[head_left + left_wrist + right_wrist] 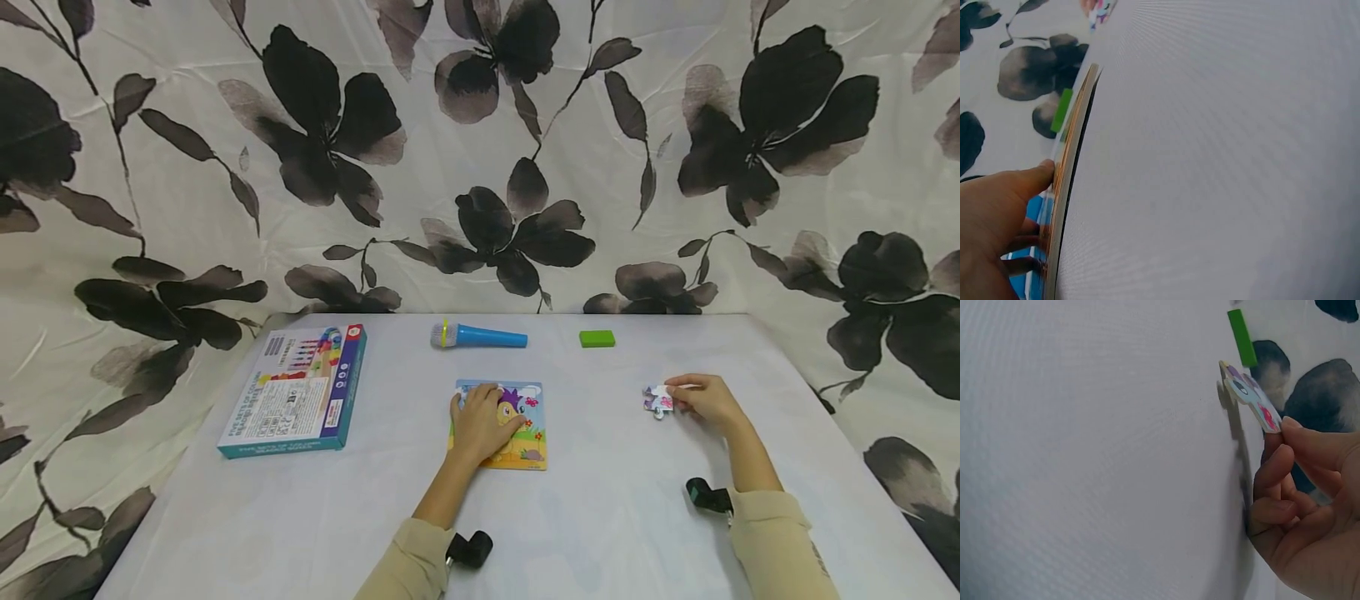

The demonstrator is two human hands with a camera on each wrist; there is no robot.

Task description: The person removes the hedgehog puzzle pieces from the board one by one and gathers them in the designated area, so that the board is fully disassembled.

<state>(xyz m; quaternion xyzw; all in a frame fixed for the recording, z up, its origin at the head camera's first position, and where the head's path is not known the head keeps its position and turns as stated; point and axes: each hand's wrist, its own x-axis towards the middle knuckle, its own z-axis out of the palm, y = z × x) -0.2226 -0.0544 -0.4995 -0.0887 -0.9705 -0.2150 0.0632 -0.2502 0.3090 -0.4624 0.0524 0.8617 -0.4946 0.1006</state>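
My right hand (705, 400) pinches a jigsaw puzzle piece (657, 401) between thumb and fingers, at the right of the table. In the right wrist view the piece (1252, 397) stands tilted from the fingertips over the white surface, its other fingers curled below. My left hand (480, 425) rests with spread fingers on a colourful picture puzzle board (534, 433) in the middle. A purple-crested yellow character shows beside the fingers; the hand hides the board's left part. In the left wrist view, the thumb and fingertips touch the top of the board (1072, 181).
A flat game box (292, 400) lies to the left. Behind the board are a blue toy microphone (487, 336) and a green block (597, 338). Floral cloth (637, 167) hangs behind the white table (600, 517). Each wrist carries a small black camera (471, 550).
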